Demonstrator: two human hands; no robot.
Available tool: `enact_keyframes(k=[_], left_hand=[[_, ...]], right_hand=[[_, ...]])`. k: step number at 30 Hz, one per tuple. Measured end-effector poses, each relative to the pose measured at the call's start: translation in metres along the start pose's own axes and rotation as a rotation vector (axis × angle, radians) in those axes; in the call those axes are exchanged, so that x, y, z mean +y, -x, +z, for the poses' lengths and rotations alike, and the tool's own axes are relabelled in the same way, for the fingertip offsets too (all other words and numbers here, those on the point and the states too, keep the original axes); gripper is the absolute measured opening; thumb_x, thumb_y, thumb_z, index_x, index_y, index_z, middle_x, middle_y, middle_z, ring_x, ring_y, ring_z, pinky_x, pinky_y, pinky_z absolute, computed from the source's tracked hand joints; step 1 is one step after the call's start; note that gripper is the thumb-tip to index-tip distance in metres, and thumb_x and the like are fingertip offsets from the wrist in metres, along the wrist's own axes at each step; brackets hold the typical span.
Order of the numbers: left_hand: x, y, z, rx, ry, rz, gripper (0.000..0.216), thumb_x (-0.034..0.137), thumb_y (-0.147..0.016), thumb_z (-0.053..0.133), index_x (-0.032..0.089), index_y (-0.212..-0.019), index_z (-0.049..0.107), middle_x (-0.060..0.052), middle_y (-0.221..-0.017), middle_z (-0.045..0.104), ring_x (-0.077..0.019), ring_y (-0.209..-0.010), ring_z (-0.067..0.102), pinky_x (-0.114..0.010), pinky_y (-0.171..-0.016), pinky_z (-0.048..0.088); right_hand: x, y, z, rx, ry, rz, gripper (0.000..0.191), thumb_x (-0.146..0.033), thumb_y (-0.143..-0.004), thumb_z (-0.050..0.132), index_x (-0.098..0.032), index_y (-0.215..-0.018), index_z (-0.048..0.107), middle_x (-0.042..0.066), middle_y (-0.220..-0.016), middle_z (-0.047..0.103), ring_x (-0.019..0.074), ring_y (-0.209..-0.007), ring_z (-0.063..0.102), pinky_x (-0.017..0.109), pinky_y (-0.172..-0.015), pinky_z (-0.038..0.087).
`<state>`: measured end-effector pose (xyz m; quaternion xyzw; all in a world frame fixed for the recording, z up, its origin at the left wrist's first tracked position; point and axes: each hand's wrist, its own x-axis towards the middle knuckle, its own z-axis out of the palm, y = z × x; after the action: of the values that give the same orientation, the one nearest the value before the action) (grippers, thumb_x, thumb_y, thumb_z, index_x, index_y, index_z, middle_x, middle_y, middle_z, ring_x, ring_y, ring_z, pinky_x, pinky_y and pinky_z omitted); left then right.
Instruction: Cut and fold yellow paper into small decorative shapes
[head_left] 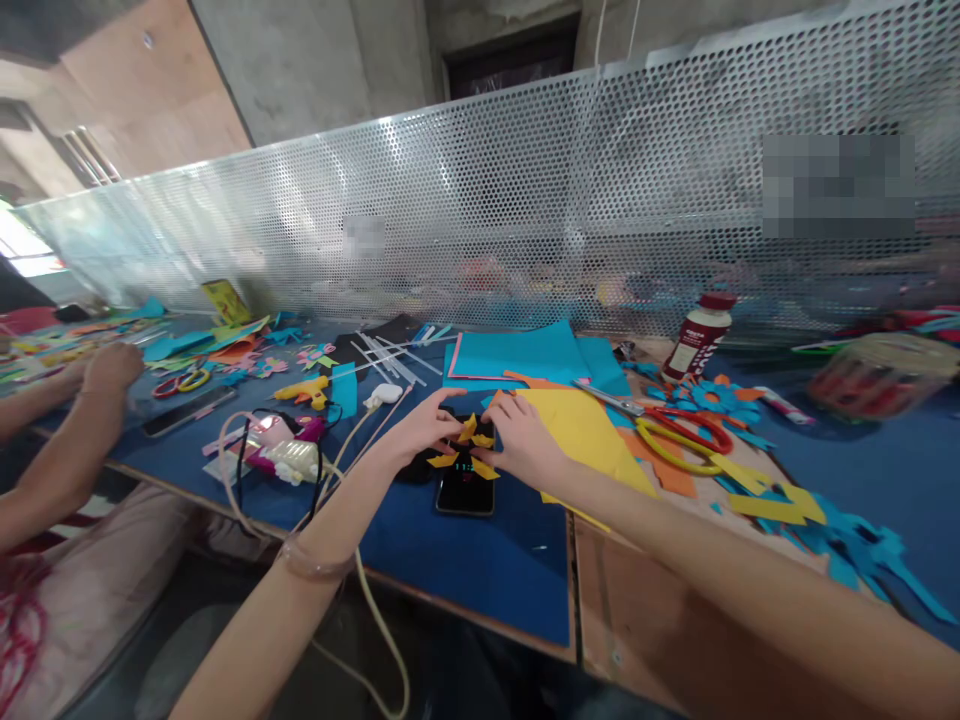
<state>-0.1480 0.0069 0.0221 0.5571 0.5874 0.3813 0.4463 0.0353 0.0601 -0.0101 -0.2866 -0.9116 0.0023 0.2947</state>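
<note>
Paper cutout (pixel 484 469), yellow, is pinched by left hand (pixel 429 426) and right hand (pixel 519 436) over phone (pixel 465 498); edges are best gripped lightly so tips aren't bent.

Black rectangular phone (pixel 466 497): far part partly hidden by yellow pointed paper piece (pixel 483 441). Clear plastic jar (pixel 862 376), right: blurred, details indistinct.

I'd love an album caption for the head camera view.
Left fingers and right fingers hold yellow paper with pointed flaps over a lit phone on a blue tabletop.
</note>
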Motion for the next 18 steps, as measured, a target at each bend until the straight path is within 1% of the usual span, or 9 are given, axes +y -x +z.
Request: enact_keyframes(k=[3, 5, 7, 9, 10, 12, 14, 16, 18], left_hand=[[0.000, -0.001, 0.006, 0.059, 0.010, 0.013, 0.050, 0.022, -0.070, 0.059, 0.021, -0.119, 0.049, -0.003, -0.078, 0.061, -0.0159, -0.078, 0.061, -0.031, -0.070, 0.052], [0.002, -0.002, 0.009, 0.067, 0.030, 0.011, 0.044, 0.024, -0.071, 0.059, 0.018, -0.114, 0.052, -0.004, -0.080, 0.062, -0.0157, -0.078, 0.062, -0.030, -0.072, 0.051], [0.004, 0.000, 0.010, 0.051, 0.066, 0.004, 0.041, 0.029, -0.074, 0.059, 0.017, -0.112, 0.052, -0.006, -0.085, 0.064, -0.0158, -0.080, 0.062, -0.029, -0.073, 0.050], [0.007, 0.002, 0.009, 0.052, 0.062, 0.006, 0.041, 0.039, -0.078, 0.055, 0.017, -0.113, 0.052, -0.008, -0.090, 0.065, -0.0162, -0.080, 0.063, -0.028, -0.071, 0.049], [0.007, 0.004, 0.008, 0.071, 0.025, 0.021, 0.043, 0.043, -0.079, 0.053, 0.017, -0.113, 0.052, -0.009, -0.091, 0.065, -0.0166, -0.080, 0.063, -0.027, -0.068, 0.049], [0.009, 0.007, 0.005, 0.129, -0.089, 0.084, 0.044, 0.048, -0.079, 0.051, 0.017, -0.111, 0.055, -0.008, -0.093, 0.065, -0.0174, -0.080, 0.063, -0.025, -0.063, 0.047], [0.010, 0.010, 0.005, 0.146, -0.158, 0.162, 0.043, 0.048, -0.078, 0.053, 0.017, -0.109, 0.057, -0.008, -0.099, 0.064, -0.0185, -0.087, 0.061, -0.025, -0.065, 0.047], [0.011, 0.012, 0.008, 0.085, -0.123, 0.215, 0.043, 0.044, -0.078, 0.056, 0.017, -0.112, 0.055, -0.008, -0.104, 0.063, -0.0188, -0.094, 0.059, -0.026, -0.072, 0.047], [0.013, 0.011, 0.014, 0.037, -0.054, 0.250, 0.048, 0.039, -0.076, 0.060, 0.016, -0.117, 0.051, -0.009, -0.103, 0.064, -0.0183, -0.095, 0.059, -0.029, -0.078, 0.047]], right_hand=[[-0.010, -0.001, -0.003, 0.012, 0.142, -0.102, 0.027, -0.038, -0.081, 0.057, -0.015, -0.096, 0.057, 0.014, -0.103, 0.053, 0.0298, -0.101, 0.040, 0.041, -0.081, 0.034], [-0.013, -0.003, -0.004, 0.018, 0.176, -0.117, 0.021, -0.033, -0.085, 0.052, -0.015, -0.094, 0.059, 0.014, -0.103, 0.054, 0.0293, -0.100, 0.041, 0.041, -0.079, 0.033], [-0.015, -0.004, -0.005, 0.039, 0.143, -0.103, 0.019, -0.028, -0.088, 0.046, -0.016, -0.092, 0.060, 0.012, -0.101, 0.056, 0.0275, -0.097, 0.042, 0.040, -0.079, 0.033], [-0.014, -0.006, -0.007, 0.075, 0.022, -0.059, 0.020, -0.023, -0.089, 0.043, -0.017, -0.087, 0.062, 0.010, -0.098, 0.058, 0.0245, -0.095, 0.044, 0.038, -0.081, 0.034], [-0.013, -0.006, -0.008, 0.089, -0.077, -0.016, 0.021, -0.021, -0.088, 0.043, -0.018, -0.083, 0.063, 0.009, -0.095, 0.059, 0.0228, -0.093, 0.046, 0.037, -0.082, 0.035], [-0.010, -0.007, -0.010, 0.075, -0.317, 0.110, 0.024, -0.021, -0.087, 0.043, -0.018, -0.075, 0.063, 0.007, -0.087, 0.061, 0.0194, -0.087, 0.050, 0.033, -0.078, 0.039], [-0.007, -0.007, -0.013, 0.041, -0.542, 0.260, 0.024, -0.026, -0.084, 0.046, -0.018, -0.070, 0.064, 0.005, -0.083, 0.062, 0.0177, -0.082, 0.054, 0.030, -0.073, 0.041], [-0.005, -0.007, -0.016, 0.044, -0.701, 0.375, 0.023, -0.031, -0.081, 0.050, -0.018, -0.069, 0.065, 0.005, -0.090, 0.063, 0.0179, -0.085, 0.056, 0.030, -0.074, 0.043], [-0.004, -0.006, -0.018, 0.080, -0.806, 0.437, 0.023, -0.035, -0.078, 0.053, -0.018, -0.072, 0.067, 0.006, -0.100, 0.062, 0.0192, -0.094, 0.056, 0.031, -0.081, 0.043]])
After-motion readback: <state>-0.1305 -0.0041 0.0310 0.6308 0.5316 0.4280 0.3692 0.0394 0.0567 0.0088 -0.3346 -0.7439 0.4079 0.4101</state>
